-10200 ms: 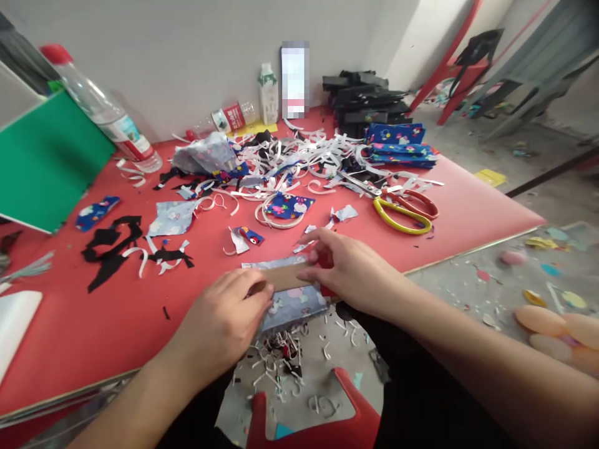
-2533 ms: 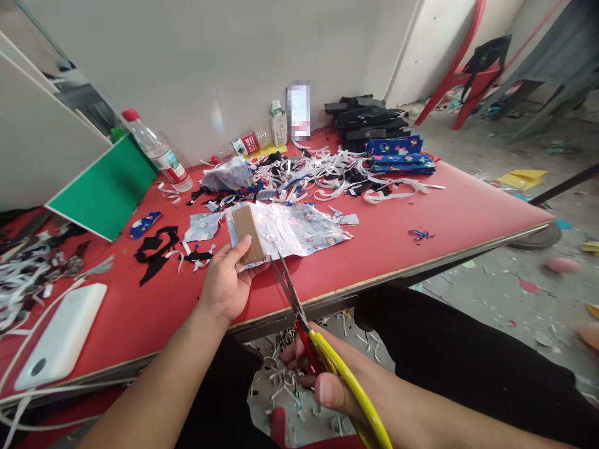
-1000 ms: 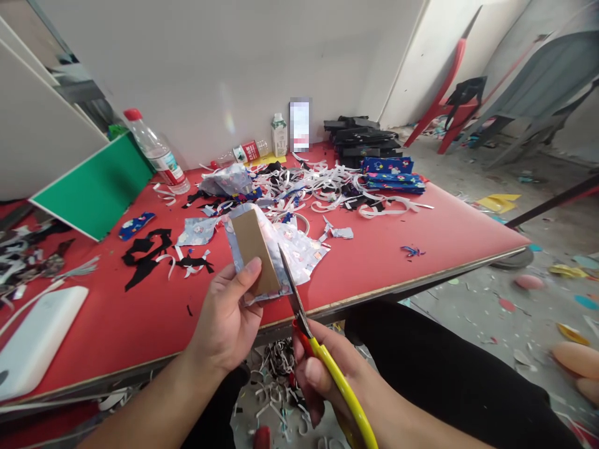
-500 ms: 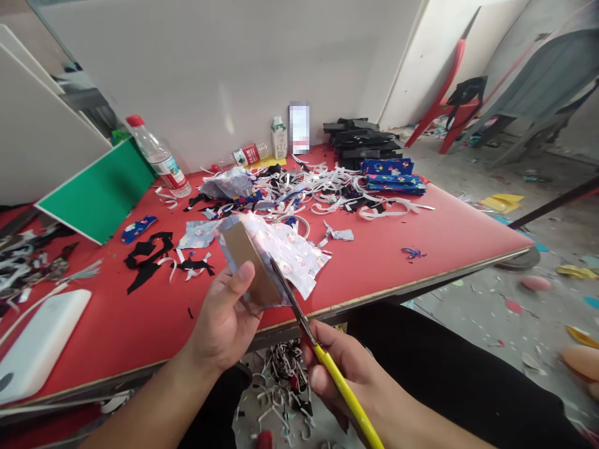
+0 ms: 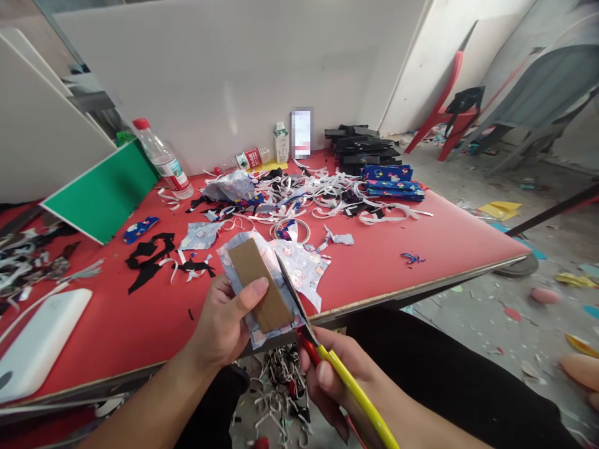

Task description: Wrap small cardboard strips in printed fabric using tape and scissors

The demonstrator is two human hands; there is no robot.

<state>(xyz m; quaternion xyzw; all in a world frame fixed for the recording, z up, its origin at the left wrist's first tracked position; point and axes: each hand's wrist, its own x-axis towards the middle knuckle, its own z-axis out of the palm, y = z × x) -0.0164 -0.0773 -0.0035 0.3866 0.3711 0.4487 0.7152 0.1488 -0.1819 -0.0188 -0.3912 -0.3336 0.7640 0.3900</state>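
Note:
My left hand (image 5: 231,312) is closed on a flat brown rectangular block (image 5: 255,274) laid over light grey-blue patterned fabric (image 5: 304,265). The thumb presses on the block's face while the fingers go behind the cloth. In my right hand (image 5: 332,368) is a pair of scissors (image 5: 358,390) with a yellow handle and a red inner part. Their blades lie along the block's right edge, at the fabric that sticks out beyond it. Both hands are at the front edge of the red table (image 5: 449,249).
Fabric scraps and white strips (image 5: 322,187) cover the table's middle. Behind stand a bottle (image 5: 168,165), a carton (image 5: 281,143) and a phone (image 5: 301,134). Black pieces (image 5: 365,146) and blue patterned pieces (image 5: 393,184) are stacked at back right. A white device (image 5: 44,343) lies at left.
The block and fabric have come slightly lower and tilted, showing more of the block. The scissors now lie further along the block's right edge, and their red inner handle part shows.

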